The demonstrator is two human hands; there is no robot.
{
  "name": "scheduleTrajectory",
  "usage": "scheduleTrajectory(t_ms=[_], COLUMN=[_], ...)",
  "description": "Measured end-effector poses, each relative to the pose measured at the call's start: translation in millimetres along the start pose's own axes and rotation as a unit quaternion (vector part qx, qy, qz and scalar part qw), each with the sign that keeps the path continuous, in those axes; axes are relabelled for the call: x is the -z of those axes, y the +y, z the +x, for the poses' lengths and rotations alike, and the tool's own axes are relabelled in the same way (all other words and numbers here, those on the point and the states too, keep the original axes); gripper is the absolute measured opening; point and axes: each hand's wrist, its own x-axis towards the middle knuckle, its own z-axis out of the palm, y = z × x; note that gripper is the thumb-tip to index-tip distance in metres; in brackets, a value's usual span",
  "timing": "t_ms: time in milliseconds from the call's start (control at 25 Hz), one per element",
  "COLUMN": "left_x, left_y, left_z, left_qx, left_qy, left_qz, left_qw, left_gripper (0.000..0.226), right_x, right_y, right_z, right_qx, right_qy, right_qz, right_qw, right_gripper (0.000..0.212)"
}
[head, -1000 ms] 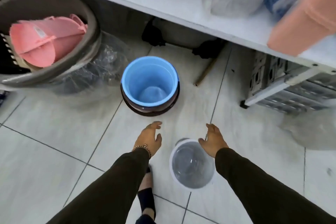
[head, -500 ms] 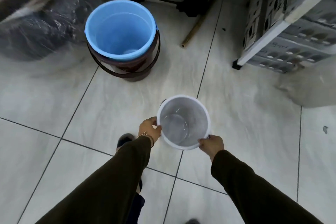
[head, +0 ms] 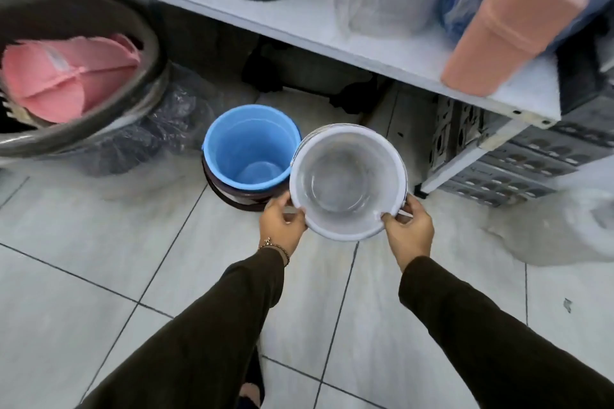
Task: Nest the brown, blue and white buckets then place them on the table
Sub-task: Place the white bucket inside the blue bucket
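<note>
Both hands grip the white bucket [head: 347, 181] by its rim: the left hand [head: 281, 226] at the near-left edge, the right hand [head: 408, 229] at the near-right. The bucket is held off the tiled floor [head: 99, 259], mouth up and tipped toward the camera, its long axis close to vertical. Just left of it the blue bucket [head: 251, 146] sits nested, upright, inside the brown bucket [head: 239, 197], which stands on the floor below the front edge of the bench [head: 299, 26]. No brand, label or writing can be read on any bucket.
</note>
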Motion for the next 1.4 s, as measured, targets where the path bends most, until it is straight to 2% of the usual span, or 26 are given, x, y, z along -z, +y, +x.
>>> scheduleTrajectory(t_ms=[120, 280, 480, 600, 720, 800, 880, 920, 960, 1000, 1080, 1160, 1240, 1320, 1400], left_x=[45.5, 110.8, 163.7, 170.3, 162.5, 156.9, 153.5, 152.2, 152.2, 152.6, 153.1, 153.7, 153.0, 153.6, 155.3], left_y=[45.2, 68.4, 32.1, -2.5, -24.4, -36.1, -44.1, -49.5, -52.7, -58.0, -69.2, -75.3, -77.8, -77.1, -73.0], left_z=[27.1, 74.8, 149.3, 185.7, 206.8, 218.0, 226.7, 230.7, 234.0, 239.1, 250.3, 255.0, 254.9, 255.2, 251.4], left_qx=[-0.032, -0.026, 0.061, 0.14, 0.214, 0.22, 0.228, 0.24, 0.241, 0.234, 0.221, 0.221, 0.229, 0.241, 0.259], left_qy=[0.044, 0.084, 0.092, 0.105, 0.118, 0.116, 0.1, 0.084, 0.064, 0.044, 0.016, -0.001, -0.013, -0.004, -0.001], left_qz=[0.007, 0.018, 0.029, 0.043, 0.061, 0.136, 0.167, 0.159, 0.151, 0.148, 0.156, 0.167, 0.185, 0.191, 0.204], left_qw=[0.999, 0.996, 0.994, 0.984, 0.968, 0.959, 0.954, 0.954, 0.957, 0.96, 0.963, 0.961, 0.956, 0.951, 0.944], left_gripper=[0.04, 0.042, 0.038, 0.031, 0.032, 0.039, 0.073, 0.09, 0.099, 0.096, 0.082, 0.086, 0.096, 0.093, 0.085], right_x=[-39.0, -113.5, -204.8, -245.2, -265.9, -273.7, -277.1, -278.7, -279.0, -280.5, -284.3, -285.0, -285.9, -286.8, -285.3], right_y=[-63.7, -114.4, -110.7, -85.9, -59.6, -45.2, -33.5, -26.8, -21.2, -15.4, -6.9, -4.1, -4.7, -6.8, -8.6], right_z=[4.5, 5.9, 26.3, 43.9, 60.3, 71.1, 79.6, 84.1, 87.9, 93.1, 104.5, 108.9, 107.2, 103.1, 98.0], right_qx=[0.044, 0.074, 0.035, 0.006, -0.049, -0.064, -0.069, -0.082, -0.1, -0.127, -0.19, -0.226, -0.217, -0.186, -0.183], right_qy=[-0.018, -0.044, -0.091, -0.118, -0.123, -0.121, -0.112, -0.106, -0.107, -0.117, -0.163, -0.202, -0.199, -0.174, -0.182], right_qz=[0.005, 0.018, 0.017, -0.016, -0.091, -0.188, -0.27, -0.277, -0.263, -0.234, -0.176, -0.15, -0.192, -0.302, -0.284], right_qw=[0.999, 0.996, 0.995, 0.993, 0.987, 0.973, 0.954, 0.951, 0.954, 0.957, 0.952, 0.941, 0.936, 0.919, 0.923], right_gripper=[0.059, 0.062, 0.061, 0.053, 0.041, 0.042, 0.064, 0.077, 0.087, 0.089, 0.074, 0.065, 0.073, 0.084, 0.092])
